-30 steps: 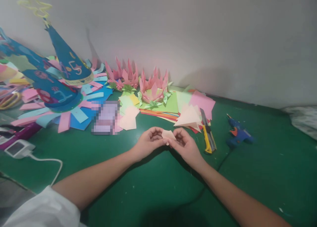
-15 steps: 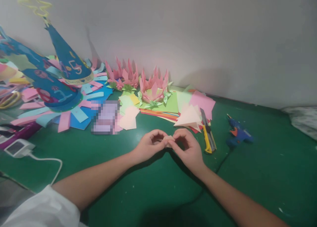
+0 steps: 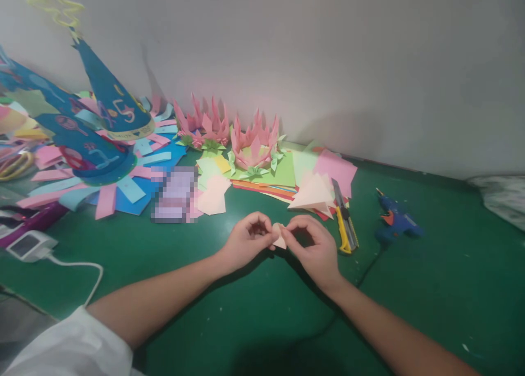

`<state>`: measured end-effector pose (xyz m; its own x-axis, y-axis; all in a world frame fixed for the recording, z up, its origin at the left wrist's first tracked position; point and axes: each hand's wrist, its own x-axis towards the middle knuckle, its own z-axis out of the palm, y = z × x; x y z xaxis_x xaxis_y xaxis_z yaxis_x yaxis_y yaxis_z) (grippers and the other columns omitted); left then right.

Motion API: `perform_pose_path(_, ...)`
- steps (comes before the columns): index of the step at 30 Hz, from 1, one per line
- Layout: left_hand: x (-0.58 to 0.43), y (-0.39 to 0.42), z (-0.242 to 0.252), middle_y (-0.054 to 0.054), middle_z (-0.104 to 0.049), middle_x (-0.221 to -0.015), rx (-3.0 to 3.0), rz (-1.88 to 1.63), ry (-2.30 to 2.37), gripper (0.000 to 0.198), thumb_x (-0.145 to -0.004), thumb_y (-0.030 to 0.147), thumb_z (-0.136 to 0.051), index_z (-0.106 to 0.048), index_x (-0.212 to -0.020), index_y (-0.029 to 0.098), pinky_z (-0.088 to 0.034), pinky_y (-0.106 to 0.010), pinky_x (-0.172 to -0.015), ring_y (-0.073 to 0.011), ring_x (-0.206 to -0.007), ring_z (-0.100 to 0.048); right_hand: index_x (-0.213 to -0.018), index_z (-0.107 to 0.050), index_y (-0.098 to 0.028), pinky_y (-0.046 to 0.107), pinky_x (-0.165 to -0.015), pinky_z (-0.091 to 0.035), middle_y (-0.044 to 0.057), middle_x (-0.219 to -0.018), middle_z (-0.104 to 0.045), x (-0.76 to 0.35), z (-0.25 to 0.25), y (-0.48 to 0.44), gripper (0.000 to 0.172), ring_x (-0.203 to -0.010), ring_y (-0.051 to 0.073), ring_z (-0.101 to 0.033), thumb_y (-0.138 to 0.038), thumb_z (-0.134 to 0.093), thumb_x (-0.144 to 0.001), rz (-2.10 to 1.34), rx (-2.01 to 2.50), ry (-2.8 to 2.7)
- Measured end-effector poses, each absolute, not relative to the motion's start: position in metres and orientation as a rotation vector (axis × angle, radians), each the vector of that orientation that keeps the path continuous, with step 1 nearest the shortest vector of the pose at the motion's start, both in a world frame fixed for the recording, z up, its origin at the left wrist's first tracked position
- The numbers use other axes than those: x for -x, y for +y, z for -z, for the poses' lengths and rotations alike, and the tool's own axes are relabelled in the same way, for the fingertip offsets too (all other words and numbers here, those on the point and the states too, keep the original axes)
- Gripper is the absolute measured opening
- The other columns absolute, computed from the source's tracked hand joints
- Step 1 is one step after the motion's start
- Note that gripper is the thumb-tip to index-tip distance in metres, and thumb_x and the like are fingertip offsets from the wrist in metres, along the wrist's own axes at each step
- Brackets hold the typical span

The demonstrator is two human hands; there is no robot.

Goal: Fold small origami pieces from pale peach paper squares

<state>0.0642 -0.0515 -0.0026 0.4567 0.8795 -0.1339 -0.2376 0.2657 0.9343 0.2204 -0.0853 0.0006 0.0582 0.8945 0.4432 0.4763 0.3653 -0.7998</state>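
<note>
the nearer blue cone (image 3: 86, 146) carries a pale numeral that may be a 1 or a 2; on the taller blue cone (image 3: 106, 88) a pink 5 reads plainly, with an a-like letter beside it, while the small lettering on its pale band is too blurred to make out. the phone (image 3: 174, 194) is pixelated, so nothing on it can be read.

the left hand (image 3: 249, 239) and the right hand (image 3: 314, 250) almost meet, thumbs and fingers pinched narrow on one small pale peach paper (image 3: 279, 238) between them. it is just in front of the paper stack (image 3: 264, 189) and the folded peach sheet (image 3: 314, 192).

the green desk (image 3: 229, 316) shows a wide bare stretch between the forearms and another to the right, past the yellow cutter (image 3: 345, 223) and the blue glue gun (image 3: 396, 217), whose dark cord runs under the right forearm. the back edge meets the wall (image 3: 389, 64); the near edge cuts across at lower left, by the white sleeve (image 3: 77, 343). cones and paper strips crowd the left side.
</note>
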Motion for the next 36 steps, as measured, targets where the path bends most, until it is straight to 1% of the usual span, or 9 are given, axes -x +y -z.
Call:
perform_pose_path(8, -0.063, -0.050, -0.002, 0.002, -0.059, -0.068, -1.023, -0.860, 0.840, 0.030, -0.065, 0.032, -0.075, -0.054, -0.076, 0.013, -0.047, -0.019, -0.057, -0.0047, -0.054, -0.056, -0.078, -0.062, -0.022, 0.031, -0.070, -0.046, 0.001, -0.076, -0.059, -0.223, -0.001, -0.084, 0.006, -0.073, 0.016, -0.057, -0.016, -0.062, -0.080, -0.477, 1.217, -1.652)
perform_pose_path(12, -0.062, -0.050, -0.005, 0.001, -0.061, -0.068, -1.025, -0.838, 0.891, 0.031, -0.063, 0.033, -0.076, -0.058, -0.077, 0.013, -0.046, -0.021, -0.057, -0.0064, -0.054, -0.056, -0.078, -0.061, -0.023, 0.033, -0.072, -0.048, 0.003, -0.079, -0.061, -0.226, 0.001, -0.081, 0.006, -0.076, 0.018, -0.058, -0.018, -0.059, -0.081, -0.507, 1.204, -1.697)
perform_pose_path(16, -0.060, -0.050, -0.005, 0.001, -0.061, -0.069, -1.045, -0.828, 0.923, 0.030, -0.064, 0.032, -0.075, -0.059, -0.080, 0.012, -0.046, -0.021, -0.058, -0.0061, -0.055, -0.055, -0.078, -0.061, -0.023, 0.033, -0.071, -0.048, 0.003, -0.077, -0.062, -0.229, 0.002, -0.080, 0.008, -0.076, 0.018, -0.059, -0.019, -0.058, -0.083, -0.512, 1.178, -1.765)
perform_pose_path(23, -0.058, -0.048, 0.002, 0.000, -0.059, -0.073, -1.105, -0.835, 0.926, 0.027, -0.069, 0.032, -0.071, -0.059, -0.084, 0.013, -0.045, -0.021, -0.060, -0.0057, -0.059, -0.054, -0.080, -0.063, -0.024, 0.030, -0.071, -0.048, 0.003, -0.082, -0.063, -0.231, 0.003, -0.080, 0.010, -0.077, 0.017, -0.060, -0.015, -0.059, -0.082, -0.435, 1.151, -1.840)
perform_pose_path(29, -0.061, -0.047, 0.001, 0.003, -0.055, -0.069, -1.053, -0.887, 0.884, 0.031, -0.066, 0.035, -0.073, -0.053, -0.078, 0.014, -0.042, -0.019, -0.057, -0.0047, -0.057, -0.050, -0.083, -0.062, -0.024, 0.031, -0.070, -0.049, 0.003, -0.081, -0.063, -0.229, 0.003, -0.082, 0.012, -0.077, 0.017, -0.060, -0.014, -0.056, -0.083, -0.397, 1.135, -1.890)
perform_pose_path(36, -0.061, -0.045, 0.001, 0.002, -0.053, -0.073, -1.009, -0.858, 0.884, 0.040, -0.061, 0.032, -0.076, -0.052, -0.088, 0.015, -0.043, -0.020, -0.061, -0.0061, -0.063, -0.052, -0.084, -0.063, -0.024, 0.031, -0.069, -0.050, 0.004, -0.082, -0.063, -0.227, 0.003, -0.084, 0.013, -0.077, 0.017, -0.060, -0.015, -0.055, -0.084, -0.354, 1.142, -1.918)
